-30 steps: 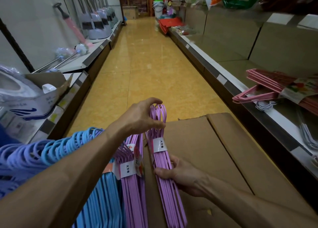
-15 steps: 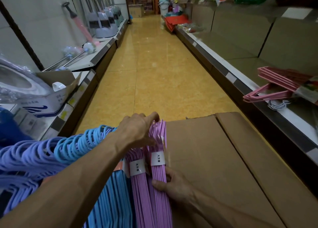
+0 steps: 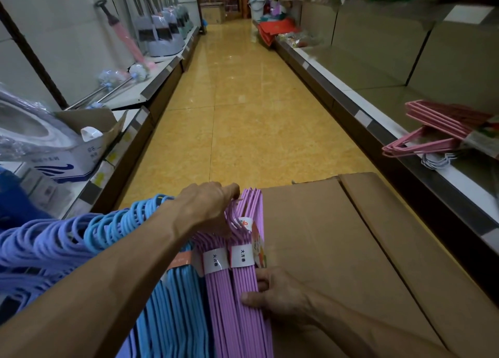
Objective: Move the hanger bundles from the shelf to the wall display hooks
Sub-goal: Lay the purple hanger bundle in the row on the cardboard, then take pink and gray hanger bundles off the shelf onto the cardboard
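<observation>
Dim, glare-streaked floor (image 3: 243,93), seemingly warped edges

Shop aisle, low shelves (image 3: 359,106) with price tags both sides, mops (image 3: 129,72), banded hanger bundles (image 3: 243,282)

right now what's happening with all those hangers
A person is handling bundles of plastic hangers in a shop aisle. The left hand grips the hook ends of a purple bundle, and the right hand holds the same bundle's side, next to a second purple bundle. Both lie beside blue bundles, along the edge of a cardboard box. A pink bundle rests on the right shelf.
</observation>
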